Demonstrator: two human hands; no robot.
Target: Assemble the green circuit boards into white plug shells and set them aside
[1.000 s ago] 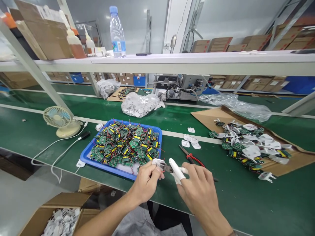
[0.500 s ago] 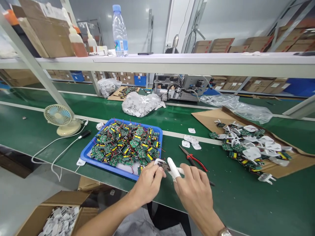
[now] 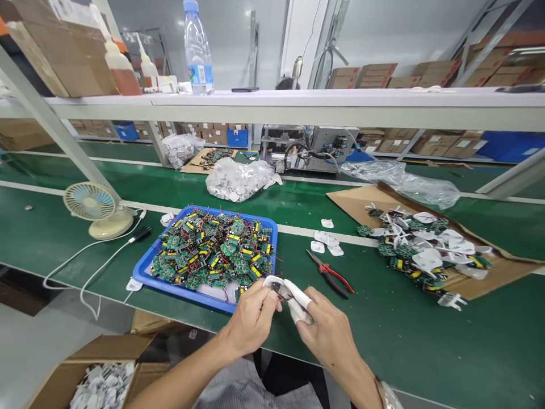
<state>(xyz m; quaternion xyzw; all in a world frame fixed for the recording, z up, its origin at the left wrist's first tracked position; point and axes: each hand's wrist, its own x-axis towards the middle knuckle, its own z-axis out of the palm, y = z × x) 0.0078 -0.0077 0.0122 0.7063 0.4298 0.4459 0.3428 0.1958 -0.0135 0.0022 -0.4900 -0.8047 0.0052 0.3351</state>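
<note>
My left hand [image 3: 252, 318] and my right hand [image 3: 323, 332] meet just in front of the blue tray [image 3: 142, 272], above the near edge of the green bench. Both are closed on one small white plug shell with a circuit board [image 3: 276, 286] held between them. White finger cots cover two fingers of my right hand. The tray holds a heap of several green circuit boards [image 3: 213, 253] with red and black wires. Red-handled cutters [image 3: 330, 274] lie on the belt to the right of my hands.
A cardboard sheet [image 3: 353, 201] at right carries a pile of white plug shells and boards [image 3: 421, 250]. A small fan [image 3: 91, 207] with a white cable stands at left. Bags of white parts [image 3: 238, 179] lie behind the tray. A box of white shells [image 3: 100, 383] sits below left.
My right hand has drawn back toward me and curled in closer to my left hand; its outstretched fingers are now folded around the part. The view has shifted slightly.
</note>
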